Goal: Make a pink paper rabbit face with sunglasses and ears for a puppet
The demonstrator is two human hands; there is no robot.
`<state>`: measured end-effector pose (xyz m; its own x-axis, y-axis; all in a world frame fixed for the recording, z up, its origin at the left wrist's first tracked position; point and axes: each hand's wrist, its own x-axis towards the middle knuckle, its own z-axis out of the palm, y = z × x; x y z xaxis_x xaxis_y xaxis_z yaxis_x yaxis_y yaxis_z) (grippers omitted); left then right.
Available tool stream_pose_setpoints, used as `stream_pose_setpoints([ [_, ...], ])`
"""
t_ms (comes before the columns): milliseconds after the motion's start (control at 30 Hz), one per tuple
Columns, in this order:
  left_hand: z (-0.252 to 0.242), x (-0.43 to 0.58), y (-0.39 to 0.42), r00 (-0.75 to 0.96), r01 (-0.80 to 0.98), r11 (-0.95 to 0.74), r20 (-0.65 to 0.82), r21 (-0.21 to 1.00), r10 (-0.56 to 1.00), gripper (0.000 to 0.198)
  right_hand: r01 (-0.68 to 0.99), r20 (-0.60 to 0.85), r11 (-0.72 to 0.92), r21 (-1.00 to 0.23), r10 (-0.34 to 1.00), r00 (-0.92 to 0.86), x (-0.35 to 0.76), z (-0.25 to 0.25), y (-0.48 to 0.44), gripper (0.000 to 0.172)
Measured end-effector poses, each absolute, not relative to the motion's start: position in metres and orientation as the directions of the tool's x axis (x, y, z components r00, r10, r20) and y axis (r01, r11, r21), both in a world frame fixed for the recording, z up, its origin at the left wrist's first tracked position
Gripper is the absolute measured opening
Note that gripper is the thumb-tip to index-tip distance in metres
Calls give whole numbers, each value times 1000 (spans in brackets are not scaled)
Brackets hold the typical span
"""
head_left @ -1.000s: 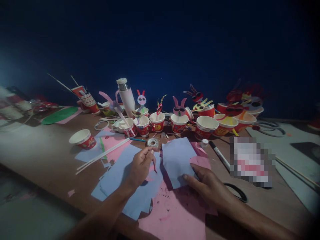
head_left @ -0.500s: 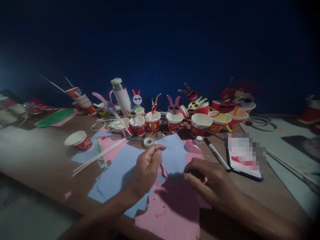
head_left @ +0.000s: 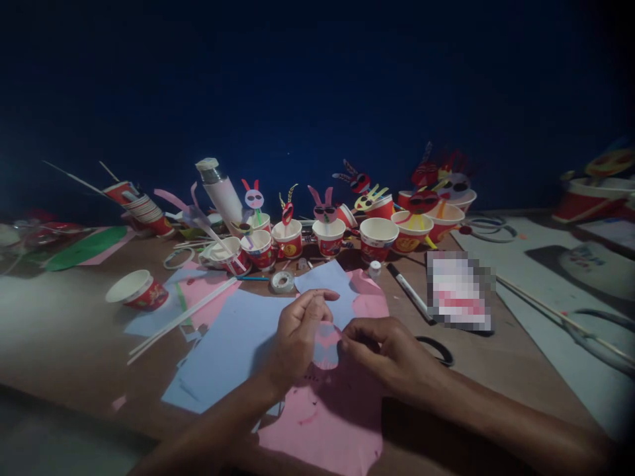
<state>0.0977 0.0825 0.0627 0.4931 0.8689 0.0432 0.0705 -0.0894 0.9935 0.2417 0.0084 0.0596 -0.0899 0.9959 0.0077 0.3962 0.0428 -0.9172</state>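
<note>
Pinched between both hands is a small paper cutout (head_left: 326,356), grey-blue with pink patches: the left hand (head_left: 299,334) curls closed at one edge of it, and the right hand (head_left: 384,347) brings thumb and fingertips together at the opposite edge. How much paper lies inside either grip is hidden. Cutout and hands are above a pink sheet (head_left: 322,433) marked with small dark and reddish spots.

Left of the pink sheet lie overlapping blue sheets (head_left: 228,344), and farther left of it a pair of white sticks (head_left: 183,320) and a tipped paper cup (head_left: 149,296). Beyond the pink sheet are a tape roll (head_left: 282,282) and a small white bottle (head_left: 374,270). To its right lie a marker (head_left: 411,293), a phone (head_left: 459,294) with its screen pixelated, and part of a black loop (head_left: 443,352). Farthest beyond the sheet stand red paper cups (head_left: 379,250), several bearing eared paper faces (head_left: 325,210), and a leaning flask (head_left: 225,201).
</note>
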Motion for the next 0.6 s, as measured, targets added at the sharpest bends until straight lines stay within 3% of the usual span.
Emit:
stream_pose_setpoints([
  [133, 57, 93, 93, 484, -83, 229, -161, 970, 860, 41, 258, -65, -55, -965, 997, -31, 242, 62, 13, 28],
  [233, 54, 92, 96, 512, -145, 375, -255, 916, 820, 47, 171, -80, -81, -982, 997, 16, 243, 63, 17, 30],
  [367, 51, 88, 97, 600, -141, 381, -227, 914, 767, 44, 58, -125, -128, -990, 991, 39, 244, 62, 19, 35],
  [600, 46, 82, 102, 617, -95, 354, -224, 930, 754, 23, 42, -168, -170, -985, 985, 38, 248, 63, 22, 39],
])
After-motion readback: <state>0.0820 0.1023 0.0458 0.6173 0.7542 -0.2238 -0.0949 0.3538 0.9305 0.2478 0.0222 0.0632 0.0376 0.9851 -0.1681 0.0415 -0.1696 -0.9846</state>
